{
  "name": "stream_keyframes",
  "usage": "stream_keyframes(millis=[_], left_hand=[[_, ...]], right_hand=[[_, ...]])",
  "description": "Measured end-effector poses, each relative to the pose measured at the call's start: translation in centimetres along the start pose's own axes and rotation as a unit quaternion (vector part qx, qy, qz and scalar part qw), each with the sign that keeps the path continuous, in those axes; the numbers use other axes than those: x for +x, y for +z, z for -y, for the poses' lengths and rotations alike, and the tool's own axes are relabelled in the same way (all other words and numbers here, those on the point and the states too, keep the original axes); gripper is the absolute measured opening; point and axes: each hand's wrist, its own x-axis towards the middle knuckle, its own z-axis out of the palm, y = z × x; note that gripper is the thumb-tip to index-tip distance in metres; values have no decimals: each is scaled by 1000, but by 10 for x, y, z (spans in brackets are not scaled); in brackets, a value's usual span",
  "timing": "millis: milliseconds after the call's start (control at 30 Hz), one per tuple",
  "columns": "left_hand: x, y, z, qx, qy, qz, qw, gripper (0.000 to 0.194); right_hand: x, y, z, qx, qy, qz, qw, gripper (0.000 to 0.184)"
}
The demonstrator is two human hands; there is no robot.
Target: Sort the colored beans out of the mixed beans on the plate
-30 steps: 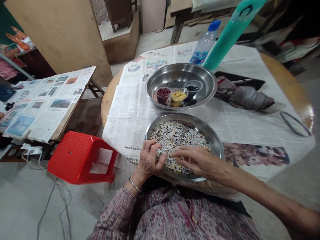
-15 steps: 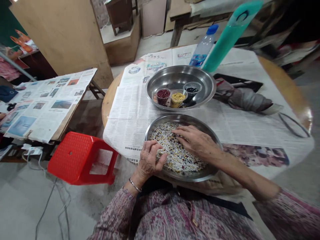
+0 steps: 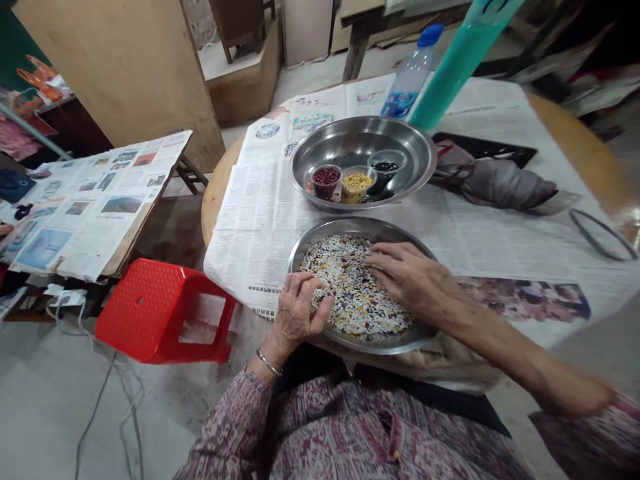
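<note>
A steel basin [image 3: 295,257] near the table's front edge holds a mix of white grains [image 3: 345,287] with yellow, dark red and black beans through it. My left hand [image 3: 297,310] rests at the basin's near left rim, thumb apart from the fingers and fingertips over the inside. Over the right part of the mix lies my right hand [image 3: 407,277], fingers stretched out and touching the grains; its fingertips are partly hidden. Behind stands a larger steel basin [image 3: 345,137] with a cup of red beans [image 3: 327,180], a cup of yellow beans [image 3: 357,183] and a cup of black beans [image 3: 385,168].
Newspaper [image 3: 255,207] covers the round table. A water bottle [image 3: 409,73], a green tube-like container [image 3: 460,67] and a grey wrapped bundle [image 3: 500,183] stand or lie beyond the basins. A red stool [image 3: 160,310] is at the left, near a second paper-covered table [image 3: 100,200].
My right hand has moved a little to the right across the grains. The left hand stays at the rim. The view has tipped slightly downward.
</note>
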Motion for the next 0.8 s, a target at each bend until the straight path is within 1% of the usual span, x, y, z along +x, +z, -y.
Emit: stream_keyframes(millis=[67, 133, 233, 300, 367, 467, 533, 600, 667, 733, 800], left_hand=[[0, 0, 0, 3, 0, 0, 1000, 13], [0, 1, 1, 8, 4, -1, 1000, 13], [0, 1, 1, 10, 15, -5, 1000, 12], [0, 2, 2, 11, 16, -7, 1000, 12], [0, 2, 2, 12, 14, -5, 1000, 11], [0, 2, 2, 14, 16, -6, 1000, 12], [0, 2, 2, 14, 21, -11, 1000, 11], [0, 1, 2, 16, 23, -14, 999, 10], [1, 2, 2, 20, 24, -15, 999, 9], [1, 2, 2, 23, 26, -16, 999, 9], [0, 2, 2, 21, 26, -17, 999, 9]], right_hand=[[-13, -10, -8, 0, 14, 37, 999, 23], [-28, -16, -9, 11, 7, 78, 997, 24], [-40, -11, -3, 54, -4, 92, 994, 23], [-35, 0, 5, 100, -7, 96, 990, 22], [-20, 11, 15, 142, -1, 99, 985, 21], [8, 21, 25, 176, 16, 68, 982, 23], [24, 22, 24, 159, 37, 37, 986, 27], [32, 21, 19, 104, 70, 14, 992, 28], [34, 21, 14, 40, 97, 15, 994, 26], [30, 23, 17, 12, 96, 25, 995, 25], [23, 24, 27, 27, 62, 32, 997, 24]])
